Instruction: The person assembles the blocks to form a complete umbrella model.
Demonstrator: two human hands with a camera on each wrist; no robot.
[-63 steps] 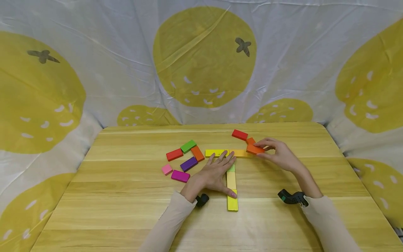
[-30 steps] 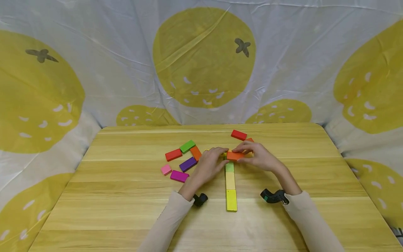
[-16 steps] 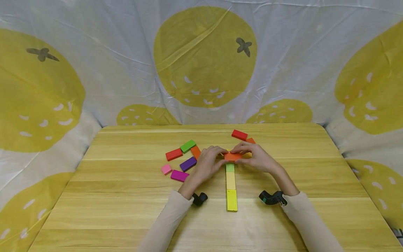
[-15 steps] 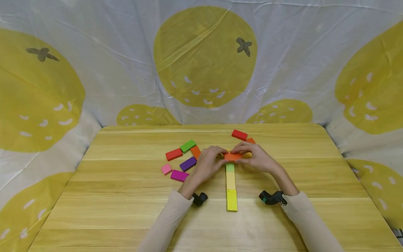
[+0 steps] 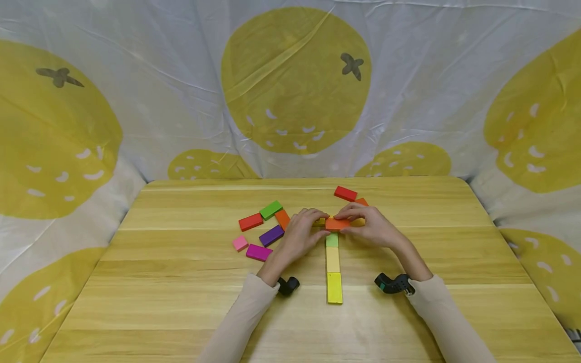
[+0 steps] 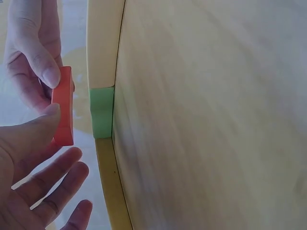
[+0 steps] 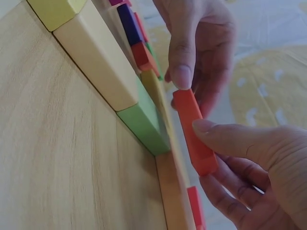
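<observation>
In the head view, my left hand (image 5: 297, 237) and right hand (image 5: 374, 229) face each other with an orange block (image 5: 337, 225) between them. Thumb and fingers of each hand pinch one end of it. Both wrist views show this orange block (image 6: 64, 105) raised, apart from the light green block (image 7: 144, 124). Beneath it, a column of flat blocks runs toward me: light green, cream (image 5: 333, 259) and yellow (image 5: 334, 288). A crosswise row lies at its far end; a yellow block (image 5: 320, 222) shows there, the rest mostly hidden by my hands.
On the left lie loose blocks: red (image 5: 250, 222), green (image 5: 271, 209), orange (image 5: 282, 219), purple (image 5: 271, 235), magenta (image 5: 258, 252) and a small pink one (image 5: 240, 243). Behind my right hand are a red block (image 5: 345, 193) and another orange block (image 5: 361, 201). A patterned cloth (image 5: 295, 80) hangs behind the table.
My right hand has carried the orange block leftward over the column's far end. My left hand, earlier spread across the column and row, now pinches the block's left end.
</observation>
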